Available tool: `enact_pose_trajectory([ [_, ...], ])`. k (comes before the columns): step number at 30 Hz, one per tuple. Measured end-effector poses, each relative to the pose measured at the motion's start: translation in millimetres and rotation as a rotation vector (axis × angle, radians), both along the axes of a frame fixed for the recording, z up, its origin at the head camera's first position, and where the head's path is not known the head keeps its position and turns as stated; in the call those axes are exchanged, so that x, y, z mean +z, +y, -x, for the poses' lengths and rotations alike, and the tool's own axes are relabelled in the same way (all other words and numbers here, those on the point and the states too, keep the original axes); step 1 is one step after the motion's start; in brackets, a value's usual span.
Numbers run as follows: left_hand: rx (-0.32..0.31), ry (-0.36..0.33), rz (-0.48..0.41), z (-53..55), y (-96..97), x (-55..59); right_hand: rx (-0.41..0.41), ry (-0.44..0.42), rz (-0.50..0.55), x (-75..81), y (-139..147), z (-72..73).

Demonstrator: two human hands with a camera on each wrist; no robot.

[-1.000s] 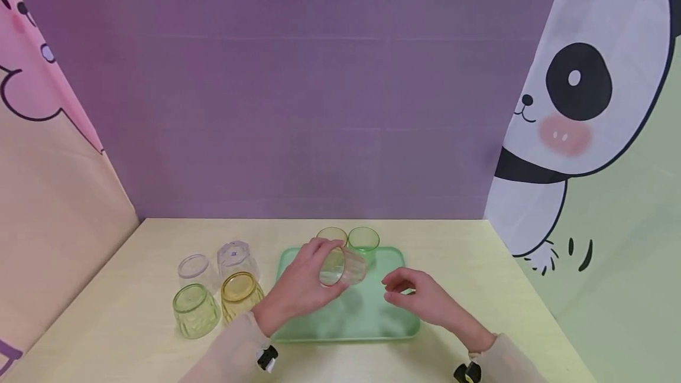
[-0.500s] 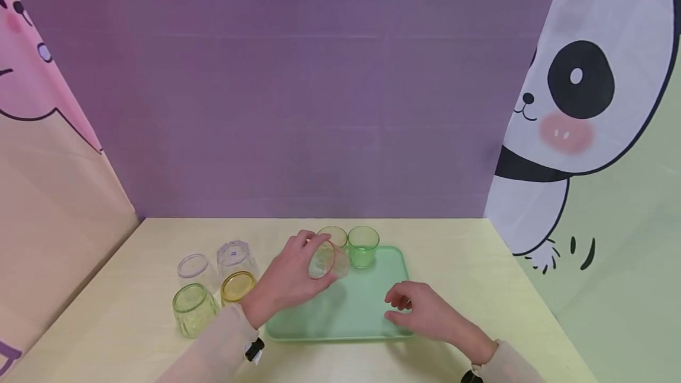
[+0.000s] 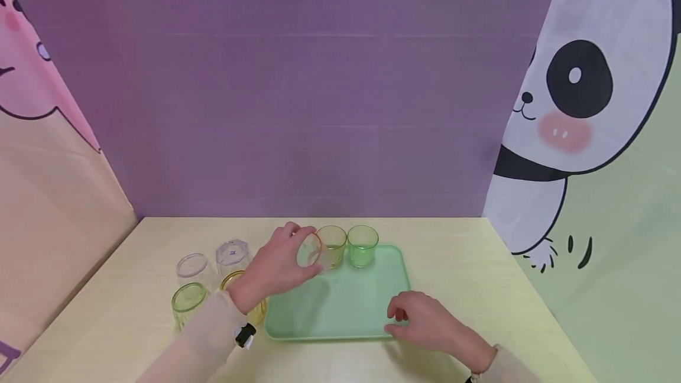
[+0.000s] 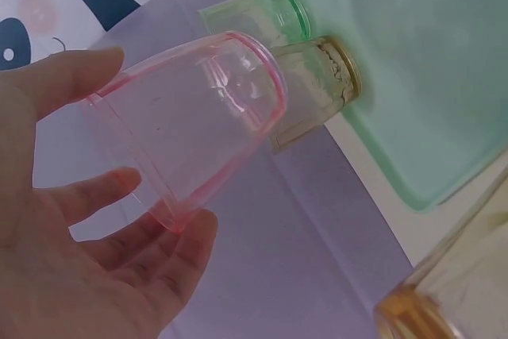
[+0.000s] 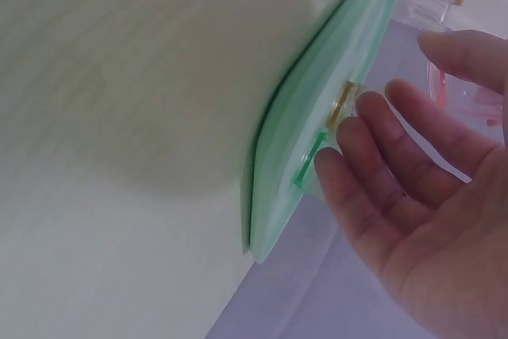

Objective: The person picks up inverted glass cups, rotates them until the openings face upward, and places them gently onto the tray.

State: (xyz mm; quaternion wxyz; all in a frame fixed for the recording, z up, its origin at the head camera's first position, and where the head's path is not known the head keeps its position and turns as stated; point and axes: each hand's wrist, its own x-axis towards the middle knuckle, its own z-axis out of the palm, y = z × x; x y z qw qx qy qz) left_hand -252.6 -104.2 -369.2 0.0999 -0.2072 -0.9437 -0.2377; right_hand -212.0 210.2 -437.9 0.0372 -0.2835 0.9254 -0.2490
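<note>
Tilted on its side, a pink-tinted clear glass point(image 4: 190, 117) is held at its rim between the thumb and fingers of my left hand point(image 3: 276, 268). It hangs over the back left corner of the green tray point(image 3: 362, 306). Just right of it, a yellow glass point(image 3: 334, 247) and a green glass point(image 3: 363, 247) stand upright, mouths up, side by side at the tray's back. My right hand point(image 3: 428, 323) hovers by the tray's front right corner. Its fingers are loosely curled and hold nothing, as the right wrist view also shows.
Left of the tray, upside-down glasses stand on the pale table point(image 3: 127, 306): two pale purple ones point(image 3: 193, 266), a green one point(image 3: 187, 300) and an amber one point(image 3: 259, 312) partly covered by the left wrist. A purple backdrop point(image 3: 319, 105) rises behind the table.
My left hand has carried the pink glass leftward, from in front of the two upright glasses to beside them. My right hand has lowered slightly toward the tray's front right corner.
</note>
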Motion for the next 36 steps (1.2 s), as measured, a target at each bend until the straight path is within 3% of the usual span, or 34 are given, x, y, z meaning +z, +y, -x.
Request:
enact_pose_trajectory([
  [12, 0.034, -0.006, 0.116, 4.4, -6.1, 1.5, 0.021, -0.021, -0.068, -14.7, -5.3, -5.4],
  [24, 0.080, -0.048, 0.239, 17.5, -4.8, 10.0, 0.009, 0.134, -0.127, -24.2, -9.5, -3.4],
  [29, 0.080, -0.048, 0.274, 24.3, -2.6, 15.1, -0.009, 0.145, -0.146, -22.9, -11.0, -4.1],
  [36, 0.076, -0.122, 0.303, 36.4, -1.5, 21.1, -0.016, 0.158, -0.160, -21.4, -12.3, -4.1],
])
